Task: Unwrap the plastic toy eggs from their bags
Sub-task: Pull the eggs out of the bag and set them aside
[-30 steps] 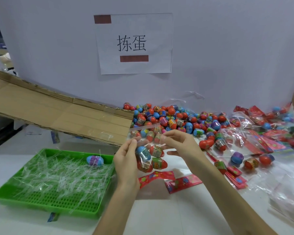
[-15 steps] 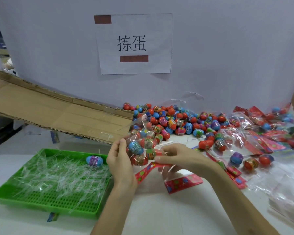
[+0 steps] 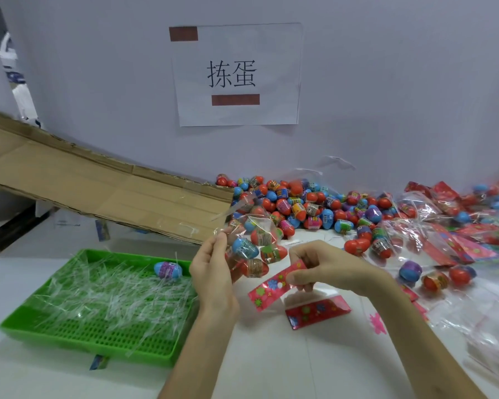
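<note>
Holding the bag of eggs (image 3: 254,249) up off the bench (image 3: 271,367) with my left grip (image 3: 211,272), fingers pinched on the clear film near its top. A few eggs are hanging inside, somewhere between the green tray (image 3: 69,338) and the big loose pile (image 3: 300,205). My right grip (image 3: 326,266) is pinched on the red flowery header strip (image 3: 274,283), which looks like it's come clean off the bag. What worries me: with the top gone the bag is probably open, and I've only got slippery film by one side. If it tips, the eggs could drop out and roll all over the bench, or in among the still-bagged packs (image 3: 432,226) on the right. A second ago both grips were up together at the bag's top; now the right one has pulled down and away with the strip, and the bag's shifted a bit left.
</note>
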Motion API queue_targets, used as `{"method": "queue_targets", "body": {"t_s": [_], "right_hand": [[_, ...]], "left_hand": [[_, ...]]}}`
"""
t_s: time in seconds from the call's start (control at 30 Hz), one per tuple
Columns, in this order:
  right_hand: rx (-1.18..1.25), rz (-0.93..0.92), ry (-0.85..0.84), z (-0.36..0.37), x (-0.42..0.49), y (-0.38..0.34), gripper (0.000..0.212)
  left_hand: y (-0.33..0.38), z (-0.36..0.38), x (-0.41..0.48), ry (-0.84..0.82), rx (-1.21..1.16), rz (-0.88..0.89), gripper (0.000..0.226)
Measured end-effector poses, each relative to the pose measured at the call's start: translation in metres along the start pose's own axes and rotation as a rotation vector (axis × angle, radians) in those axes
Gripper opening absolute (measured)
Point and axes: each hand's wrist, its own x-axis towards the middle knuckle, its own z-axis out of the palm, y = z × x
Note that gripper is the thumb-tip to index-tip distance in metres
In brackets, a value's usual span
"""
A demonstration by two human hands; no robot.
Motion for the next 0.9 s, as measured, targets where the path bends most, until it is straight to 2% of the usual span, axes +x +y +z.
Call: {"method": "queue_targets", "body": {"t_s": [0.07,0.1,0.13,0.2,0.27,0.37,0.43,0.5,0.63,0.8,0.9], "right_hand": [[0.103,-0.023,0.112,0.001,0.001,0.000,0.011],[0.189,-0.016,0.168,0.003,0.003,-0.001,0.013],[0.297,0.009,0.191,0.005,0.004,-0.001,0.025],[0.476,0.100,0.084,0.012,0.006,-0.001,0.055],[0.464,0.168,-0.052,0.025,0.007,-0.002,0.068],[0.298,0.112,-0.062,0.044,0.014,-0.002,0.050],[0.268,0.057,-0.014,0.049,0.016,-0.003,0.029],[0.243,0.031,-0.013,0.046,0.014,-0.004,0.020],[0.183,0.047,-0.045,0.041,0.012,-0.002,0.019],[0.138,0.026,-0.068,0.030,0.005,-0.002,0.024],[0.245,-0.048,0.083,0.013,0.002,-0.003,0.038]], "left_hand": [[0.001,-0.002,0.002,0.015,-0.033,-0.005,0.029],[0.002,-0.002,0.003,0.025,-0.060,-0.013,0.027],[0.003,-0.002,0.004,0.033,-0.089,-0.021,0.027],[0.004,-0.002,0.004,0.033,-0.129,-0.020,0.030],[0.004,-0.002,0.004,0.022,-0.134,-0.004,0.032],[0.005,-0.002,0.001,0.002,-0.109,0.018,0.028],[0.006,-0.001,0.000,0.003,-0.110,0.023,0.023],[0.006,-0.001,0.002,0.022,-0.134,0.000,0.022],[0.003,0.001,0.001,0.052,-0.174,-0.022,0.038],[0.007,-0.001,0.004,0.077,-0.149,-0.021,0.033],[0.004,-0.002,0.005,0.053,-0.100,0.003,0.021]]}}
